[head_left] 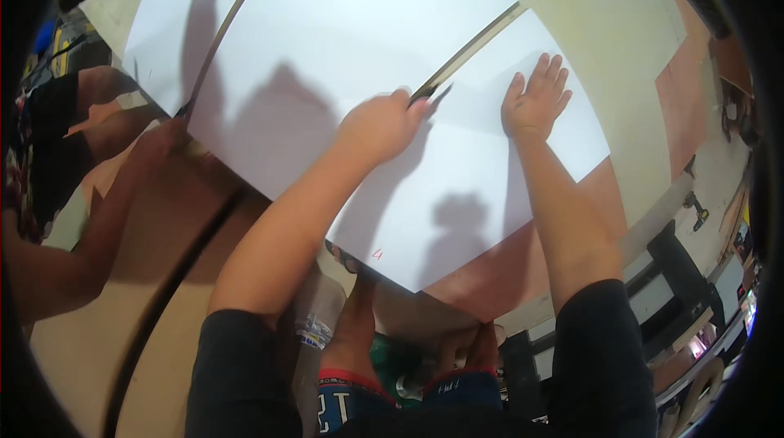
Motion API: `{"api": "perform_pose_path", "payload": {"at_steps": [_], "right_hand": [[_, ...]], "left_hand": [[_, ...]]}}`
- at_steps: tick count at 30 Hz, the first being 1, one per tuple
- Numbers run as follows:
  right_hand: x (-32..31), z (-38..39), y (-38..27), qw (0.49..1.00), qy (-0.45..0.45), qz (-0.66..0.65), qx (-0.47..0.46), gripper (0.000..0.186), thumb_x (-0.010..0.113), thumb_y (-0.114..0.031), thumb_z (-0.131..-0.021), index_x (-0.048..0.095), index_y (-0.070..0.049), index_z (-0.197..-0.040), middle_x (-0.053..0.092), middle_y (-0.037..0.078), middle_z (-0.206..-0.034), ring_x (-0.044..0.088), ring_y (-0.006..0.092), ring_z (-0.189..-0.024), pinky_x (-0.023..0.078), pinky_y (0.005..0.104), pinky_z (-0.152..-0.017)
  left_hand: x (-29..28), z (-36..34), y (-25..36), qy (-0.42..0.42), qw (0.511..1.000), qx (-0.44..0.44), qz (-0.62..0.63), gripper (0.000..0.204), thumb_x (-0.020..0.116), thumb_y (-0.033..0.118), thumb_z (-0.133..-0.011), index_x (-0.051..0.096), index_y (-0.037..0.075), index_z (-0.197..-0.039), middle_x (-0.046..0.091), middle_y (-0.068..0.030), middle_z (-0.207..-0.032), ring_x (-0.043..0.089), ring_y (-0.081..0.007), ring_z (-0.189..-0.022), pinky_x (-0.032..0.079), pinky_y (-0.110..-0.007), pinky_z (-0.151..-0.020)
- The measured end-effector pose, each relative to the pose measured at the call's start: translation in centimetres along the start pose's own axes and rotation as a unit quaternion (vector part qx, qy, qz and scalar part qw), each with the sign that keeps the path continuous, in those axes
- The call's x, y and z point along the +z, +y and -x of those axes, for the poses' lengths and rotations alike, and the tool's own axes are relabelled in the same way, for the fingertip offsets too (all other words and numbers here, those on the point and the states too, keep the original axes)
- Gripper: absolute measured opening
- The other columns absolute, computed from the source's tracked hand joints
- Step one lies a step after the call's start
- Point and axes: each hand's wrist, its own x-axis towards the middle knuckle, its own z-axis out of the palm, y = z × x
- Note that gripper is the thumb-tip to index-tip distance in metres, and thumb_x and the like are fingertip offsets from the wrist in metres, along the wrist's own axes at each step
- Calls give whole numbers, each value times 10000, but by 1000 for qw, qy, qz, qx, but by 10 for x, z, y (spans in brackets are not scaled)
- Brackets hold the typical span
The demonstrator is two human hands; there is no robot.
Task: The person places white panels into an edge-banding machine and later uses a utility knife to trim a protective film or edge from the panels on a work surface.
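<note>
Workbench bears a large white sheet [359,46], crossed toward 1 o'clock by a long straightedge [478,42]. My left hand [380,124] grips a dark knife [429,93] at its lower end; right hand [535,95] presses flat, fingers spread. Cut seemingly barely begun.

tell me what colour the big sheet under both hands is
White, with grey shadows cast across it; the head view shows the sheet best.
</note>
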Motion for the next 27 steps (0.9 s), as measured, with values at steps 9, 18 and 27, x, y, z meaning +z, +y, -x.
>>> {"api": "perform_pose_path", "payload": {"at_steps": [9, 18, 27], "right_hand": [[-8, -1, -3, 999, -30, -25, 10, 699, 364, -407, -1033, 183, -96, -1632, 108, 132, -1714, 67, 355, -1578, 37, 574, -1251], [-9, -1, -5, 999, -38, -30, 10, 698, 356, -411, -1037, 177, -96, -1634, 98, 135, -1715, 50, 355, -1579, 25, 570, -1251], [-9, 0, -5, 999, -23, -37, -3, 686, 340, -409, -1044, 189, -87, -1630, 111, 150, -1711, 63, 359, -1578, 32, 575, -1251]], "left_hand": [[-25, -137, 102, -20, 998, 31, 48, 599, 289, 453, -1102, 677, 9, -997, 715, -158, -887, 706, -297, -815, 545, -449, -767], [-12, -158, 115, -38, 999, 29, 21, 534, 304, 428, -1099, 700, 71, -1134, 723, -98, -1067, 695, -276, -964, 550, -450, -816], [-24, -152, 129, -36, 999, 17, -6, 425, 415, 387, -1068, 724, 99, -1115, 739, -68, -998, 709, -257, -903, 544, -400, -786]]}}
